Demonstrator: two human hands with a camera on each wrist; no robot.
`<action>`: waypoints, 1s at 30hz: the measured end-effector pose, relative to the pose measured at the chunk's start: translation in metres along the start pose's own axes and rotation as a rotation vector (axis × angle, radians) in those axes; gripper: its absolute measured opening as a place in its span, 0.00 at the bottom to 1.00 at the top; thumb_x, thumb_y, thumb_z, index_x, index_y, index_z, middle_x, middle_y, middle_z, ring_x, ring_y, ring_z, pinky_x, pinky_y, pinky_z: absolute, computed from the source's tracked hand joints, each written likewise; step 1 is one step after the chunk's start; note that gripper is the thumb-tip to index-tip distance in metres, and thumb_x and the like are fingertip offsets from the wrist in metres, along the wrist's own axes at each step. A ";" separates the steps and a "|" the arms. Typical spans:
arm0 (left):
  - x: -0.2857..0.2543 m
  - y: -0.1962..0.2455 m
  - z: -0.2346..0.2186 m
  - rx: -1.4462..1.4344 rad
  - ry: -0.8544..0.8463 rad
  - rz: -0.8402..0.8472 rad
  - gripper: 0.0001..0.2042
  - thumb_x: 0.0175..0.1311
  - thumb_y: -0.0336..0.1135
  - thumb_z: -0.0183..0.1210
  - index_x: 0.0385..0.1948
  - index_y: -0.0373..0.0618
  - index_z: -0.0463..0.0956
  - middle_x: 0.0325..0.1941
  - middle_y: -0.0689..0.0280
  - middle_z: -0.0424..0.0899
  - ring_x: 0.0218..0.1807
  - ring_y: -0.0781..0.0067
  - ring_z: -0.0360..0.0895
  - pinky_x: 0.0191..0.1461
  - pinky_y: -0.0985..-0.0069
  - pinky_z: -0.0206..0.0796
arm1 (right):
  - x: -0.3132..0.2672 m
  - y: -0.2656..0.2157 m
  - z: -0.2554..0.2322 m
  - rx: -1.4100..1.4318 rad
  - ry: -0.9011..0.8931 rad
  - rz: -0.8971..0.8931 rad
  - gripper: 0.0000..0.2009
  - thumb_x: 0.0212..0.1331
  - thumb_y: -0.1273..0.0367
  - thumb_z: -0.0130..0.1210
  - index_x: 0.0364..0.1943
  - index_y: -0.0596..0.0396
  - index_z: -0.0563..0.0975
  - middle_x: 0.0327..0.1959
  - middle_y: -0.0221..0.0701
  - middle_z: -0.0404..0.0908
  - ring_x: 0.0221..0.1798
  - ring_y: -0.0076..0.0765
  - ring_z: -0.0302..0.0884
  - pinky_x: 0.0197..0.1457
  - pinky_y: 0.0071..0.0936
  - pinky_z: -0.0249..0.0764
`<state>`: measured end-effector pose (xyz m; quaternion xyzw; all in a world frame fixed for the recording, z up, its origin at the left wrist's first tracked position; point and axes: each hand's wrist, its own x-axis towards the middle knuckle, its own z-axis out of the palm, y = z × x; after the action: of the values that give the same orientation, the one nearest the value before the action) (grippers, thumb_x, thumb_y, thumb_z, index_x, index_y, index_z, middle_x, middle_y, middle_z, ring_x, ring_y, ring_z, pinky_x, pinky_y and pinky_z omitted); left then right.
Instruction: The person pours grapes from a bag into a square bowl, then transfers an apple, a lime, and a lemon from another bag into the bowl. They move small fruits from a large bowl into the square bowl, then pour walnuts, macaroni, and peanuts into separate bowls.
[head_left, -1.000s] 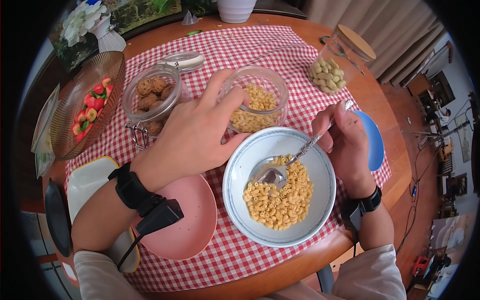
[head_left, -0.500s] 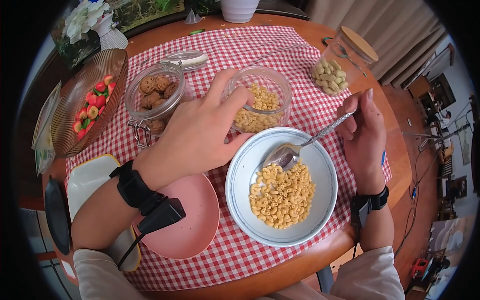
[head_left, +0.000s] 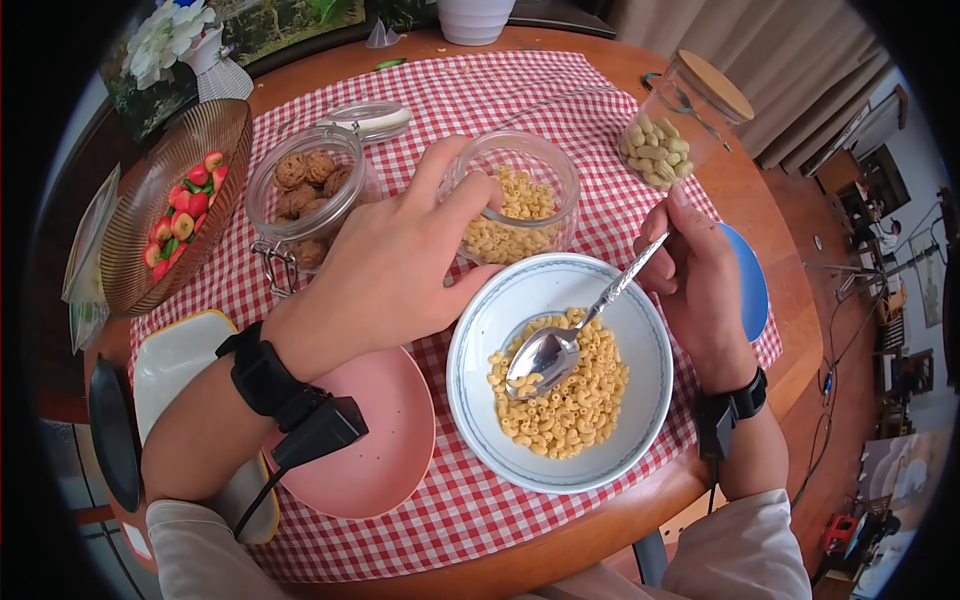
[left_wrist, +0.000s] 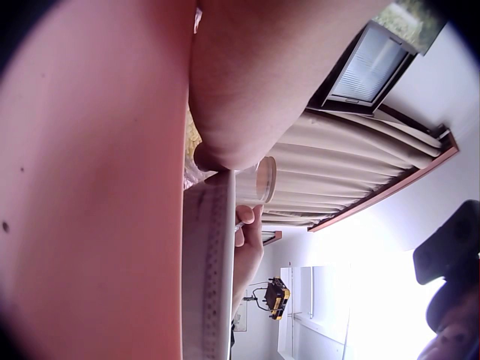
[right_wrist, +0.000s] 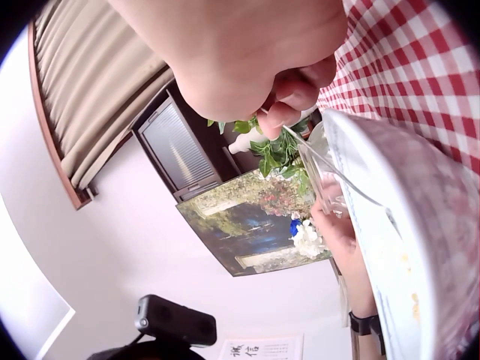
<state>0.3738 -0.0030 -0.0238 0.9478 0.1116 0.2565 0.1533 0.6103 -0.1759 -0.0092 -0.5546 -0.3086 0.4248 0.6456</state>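
Note:
In the head view my right hand [head_left: 692, 285] pinches the end of a patterned metal spoon [head_left: 610, 295]. The bowl of the spoon faces up, with a few pieces of pasta on it, over the macaroni [head_left: 575, 420] in a white bowl [head_left: 462, 400] with a blue-lined rim. My left hand [head_left: 385, 265] grips the left side of a round glass jar [head_left: 572, 190] behind that bowl; more macaroni [head_left: 525, 195] lies in it. The left thumb points toward the bowl's rim. In the right wrist view, the right fingers [right_wrist: 289, 105] curl at the spoon handle [right_wrist: 322, 161].
A pink plate [head_left: 370, 450] and a white yellow-edged dish [head_left: 180, 350] lie left of the bowl. Behind stand an open jar of walnuts [head_left: 300, 185], a ribbed glass dish [head_left: 130, 240] of red fruit and a wooden-lidded peanut jar [head_left: 655, 150]. A blue dish [head_left: 745, 280] sits right.
The spoon rose off the pasta toward the right rim, then came back left and down over the macaroni, bowl now face up. My left hand stays at the jar.

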 end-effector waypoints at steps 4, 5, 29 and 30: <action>-0.001 -0.001 0.001 0.007 0.003 0.001 0.23 0.60 0.44 0.71 0.52 0.48 0.72 0.70 0.46 0.68 0.34 0.47 0.87 0.37 0.57 0.79 | 0.004 0.000 -0.008 0.210 0.018 0.052 0.20 0.81 0.54 0.44 0.32 0.50 0.76 0.17 0.20 0.65 0.20 0.18 0.55 0.25 0.19 0.53; 0.000 -0.001 0.001 0.007 0.004 0.001 0.23 0.60 0.44 0.71 0.52 0.48 0.72 0.70 0.46 0.68 0.34 0.47 0.87 0.37 0.57 0.79 | 0.006 0.000 -0.011 0.282 -0.012 0.056 0.19 0.82 0.55 0.44 0.33 0.48 0.75 0.17 0.19 0.64 0.19 0.17 0.54 0.24 0.19 0.54; 0.001 0.007 -0.007 -0.030 -0.127 -0.132 0.24 0.59 0.39 0.71 0.55 0.50 0.71 0.78 0.49 0.61 0.51 0.43 0.84 0.51 0.56 0.77 | 0.000 -0.002 0.001 0.007 0.060 -0.278 0.24 0.83 0.51 0.40 0.35 0.53 0.76 0.20 0.20 0.64 0.23 0.18 0.59 0.28 0.20 0.57; 0.000 0.006 -0.007 -0.024 -0.120 -0.125 0.24 0.59 0.39 0.72 0.55 0.50 0.71 0.78 0.49 0.61 0.51 0.43 0.84 0.51 0.56 0.77 | -0.003 -0.003 0.001 0.007 0.061 -0.278 0.24 0.83 0.51 0.40 0.35 0.53 0.76 0.20 0.20 0.64 0.23 0.18 0.59 0.28 0.20 0.57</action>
<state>0.3715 -0.0069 -0.0162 0.9507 0.1580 0.1906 0.1866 0.6088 -0.1783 -0.0061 -0.5169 -0.3615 0.3152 0.7091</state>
